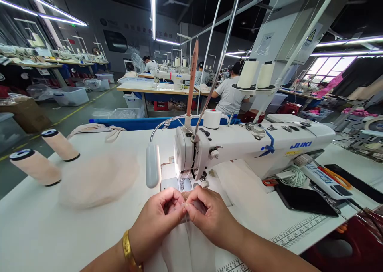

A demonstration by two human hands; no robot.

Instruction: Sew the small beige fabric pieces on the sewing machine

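My left hand [164, 216], with a gold bangle at the wrist, pinches a piece of sheer pale fabric [188, 244]. Thumb against forefinger, my right hand [209, 216] grips the same fabric, and the two sets of fingertips meet. The cloth hangs down from my fingers over the table's front. Just beyond my hands are the needle area and metal plate of a white sewing machine [236, 144]. More sheer fabric [245, 184] lies under the machine's arm, to the right. My fingers hide the exact edge being held.
Left on the table [36, 232] are two thread cones [37, 166] and a sheer fabric pile [98, 180]. A grey lamp [152, 166] stands beside the needle. At right lie a black phone [305, 200], scissors [338, 177] and a printed ruler [299, 230]. A person [231, 94] sits beyond the machine.
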